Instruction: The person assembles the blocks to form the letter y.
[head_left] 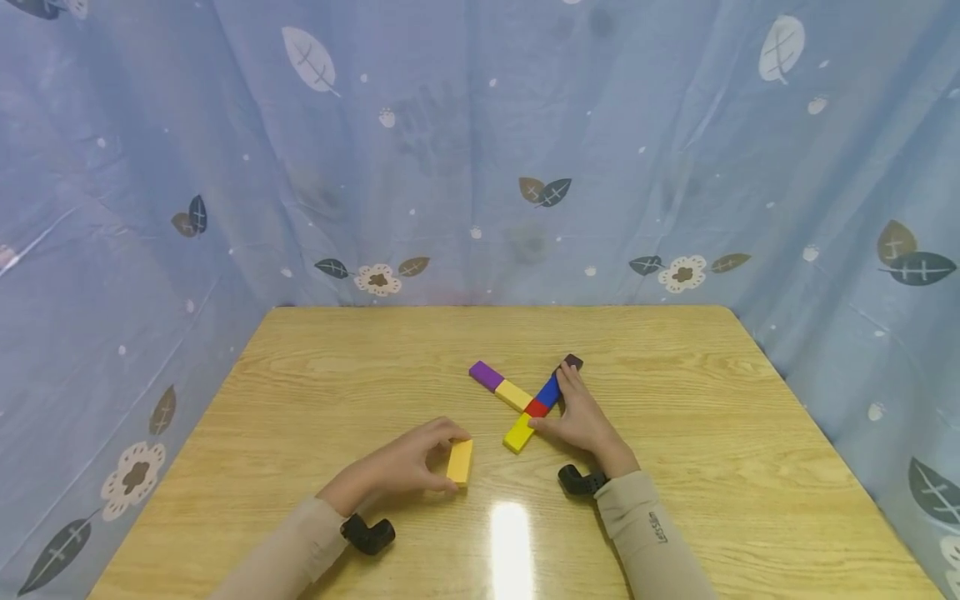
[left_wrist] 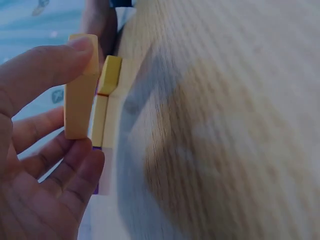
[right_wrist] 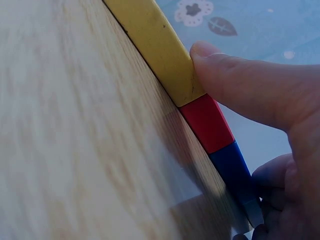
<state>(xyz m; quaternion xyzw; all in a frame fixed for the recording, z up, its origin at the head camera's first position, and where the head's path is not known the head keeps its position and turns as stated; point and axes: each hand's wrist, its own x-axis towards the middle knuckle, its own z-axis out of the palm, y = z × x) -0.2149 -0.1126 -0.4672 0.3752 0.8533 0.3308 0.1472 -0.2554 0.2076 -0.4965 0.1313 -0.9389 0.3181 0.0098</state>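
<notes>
My left hand [head_left: 408,458] pinches an orange-yellow block [head_left: 460,462] between thumb and fingers, left of the other blocks. In the left wrist view this block [left_wrist: 80,107] is held end to end, thumb at its top. The right hand [head_left: 585,421] lies along a diagonal row of blocks. Its thumb touches the bright yellow block [head_left: 517,435] near the red block [right_wrist: 207,122], while the fingers bend over the far end, at the blue block [head_left: 549,390] and the dark block [head_left: 574,362]. Those fingers partly hide the dark block.
A pale yellow block [head_left: 513,395] and a purple block [head_left: 486,375] form a branch running up-left from the red one. Everything sits on a wooden table [head_left: 337,358]. Blue patterned curtain [head_left: 450,125] encloses its back and sides. Black cameras [head_left: 367,533] sit at both wrists.
</notes>
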